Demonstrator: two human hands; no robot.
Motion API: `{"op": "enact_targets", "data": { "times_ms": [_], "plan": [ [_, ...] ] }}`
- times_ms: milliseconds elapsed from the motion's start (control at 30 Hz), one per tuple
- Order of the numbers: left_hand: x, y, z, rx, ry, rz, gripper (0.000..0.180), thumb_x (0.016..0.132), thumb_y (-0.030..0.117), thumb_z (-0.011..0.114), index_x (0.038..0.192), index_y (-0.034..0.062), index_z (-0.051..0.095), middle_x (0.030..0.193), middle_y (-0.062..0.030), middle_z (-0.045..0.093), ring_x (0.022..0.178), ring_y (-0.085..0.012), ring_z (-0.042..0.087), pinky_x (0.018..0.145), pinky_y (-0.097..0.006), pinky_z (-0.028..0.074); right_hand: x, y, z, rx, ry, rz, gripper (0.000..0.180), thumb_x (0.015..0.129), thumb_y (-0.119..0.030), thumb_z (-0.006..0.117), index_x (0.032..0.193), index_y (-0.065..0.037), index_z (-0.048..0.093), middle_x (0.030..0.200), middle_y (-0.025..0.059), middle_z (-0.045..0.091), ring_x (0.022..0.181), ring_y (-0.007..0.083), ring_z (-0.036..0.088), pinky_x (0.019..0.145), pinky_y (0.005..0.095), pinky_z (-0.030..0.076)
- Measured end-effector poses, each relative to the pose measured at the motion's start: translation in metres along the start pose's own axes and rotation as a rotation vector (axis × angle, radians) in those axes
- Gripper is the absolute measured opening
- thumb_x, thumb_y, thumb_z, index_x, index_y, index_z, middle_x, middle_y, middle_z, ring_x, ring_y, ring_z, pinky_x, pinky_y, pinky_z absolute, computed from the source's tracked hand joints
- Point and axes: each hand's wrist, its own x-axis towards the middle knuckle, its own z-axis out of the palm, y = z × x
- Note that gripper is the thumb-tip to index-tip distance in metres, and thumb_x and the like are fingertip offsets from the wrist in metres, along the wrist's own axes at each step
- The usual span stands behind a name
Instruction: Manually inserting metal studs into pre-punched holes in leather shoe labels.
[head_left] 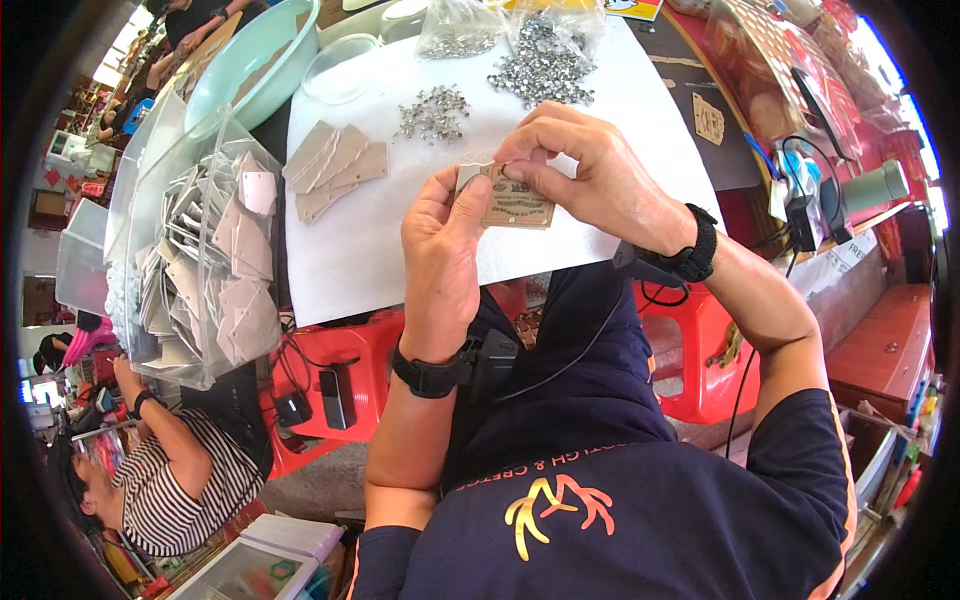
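Observation:
Between my hands, above the near part of the white table sheet (370,270), is a small printed tan card (522,208) with holes near its edge. My left hand (445,245) grips it from the left, thumb flat on its face. At its upper edge my right hand (590,170) pinches with thumb and index finger; whatever lies between those fingertips is too small to make out. Beyond my hands lie a small heap of metal fasteners (434,113) and a larger pile of shiny metal pieces (540,75). Blank grey-tan cards (335,165) lie fanned out to the left.
On the left a clear plastic bin (205,350) holds many tan cards, with a pale green basin (250,60) behind it. Clear bags (455,30) stand at the back. A printed card (708,118) lies far right. Another person (180,480) in stripes sits at lower left.

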Motion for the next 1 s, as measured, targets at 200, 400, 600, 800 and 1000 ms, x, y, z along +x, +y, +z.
{"op": "enact_targets", "data": {
  "times_ms": [200, 400, 600, 800, 1000],
  "plan": [
    [-0.001, 0.001, 0.000, -0.011, -0.003, 0.026, 0.019, 0.098, 0.011, 0.055, 0.114, 0.0005, 0.057, 0.108, -0.0081, 0.065, 0.100, -0.0152, 0.062, 0.092, -0.033, 0.049, -0.002, 0.000, -0.001, 0.042, -0.080, 0.168, 0.017, 0.091, -0.017, 0.065, 0.091, 0.000, 0.065, 0.074, 0.0132, 0.061, 0.066, 0.0214, 0.060, 0.061, 0.0331, 0.049],
    [0.000, 0.005, 0.003, -0.009, -0.024, 0.003, 0.022, 0.097, 0.010, 0.055, 0.117, 0.0010, 0.055, 0.110, -0.0084, 0.064, 0.101, -0.0157, 0.062, 0.093, -0.033, 0.048, -0.008, -0.001, 0.006, 0.235, -0.065, 0.345, 0.024, 0.095, -0.022, 0.059, 0.091, 0.002, 0.063, 0.074, 0.0171, 0.062, 0.065, 0.0247, 0.060, 0.061, 0.0358, 0.048],
    [-0.005, 0.000, 0.006, -0.030, 0.081, 0.033, 0.025, 0.097, 0.009, 0.055, 0.121, 0.0022, 0.054, 0.111, -0.0077, 0.063, 0.101, -0.0157, 0.061, 0.091, -0.032, 0.048, -0.015, 0.003, 0.029, 0.249, 0.012, 0.240, 0.026, 0.101, -0.025, 0.051, 0.102, 0.000, 0.057, 0.075, 0.0111, 0.059, 0.067, 0.0164, 0.054, 0.061, 0.0323, 0.046],
    [-0.012, 0.006, 0.002, -0.066, 0.134, 0.027, 0.022, 0.096, 0.011, 0.057, 0.117, 0.0026, 0.055, 0.109, -0.0071, 0.064, 0.101, -0.0140, 0.061, 0.090, -0.030, 0.049, -0.012, 0.002, 0.031, 0.339, -0.169, 0.381, 0.037, 0.102, -0.034, 0.049, 0.095, 0.001, 0.059, 0.071, 0.0097, 0.057, 0.066, 0.0163, 0.054, 0.060, 0.0342, 0.045],
    [-0.008, 0.009, -0.003, -0.056, 0.094, 0.002, 0.021, 0.096, 0.011, 0.057, 0.115, 0.0026, 0.056, 0.108, -0.0069, 0.064, 0.101, -0.0138, 0.061, 0.090, -0.031, 0.049, -0.005, 0.002, 0.026, 0.239, -0.150, 0.237, 0.037, 0.102, -0.034, 0.050, 0.092, 0.000, 0.061, 0.068, 0.0086, 0.057, 0.061, 0.0177, 0.053, 0.057, 0.0348, 0.044]
  ]
}}
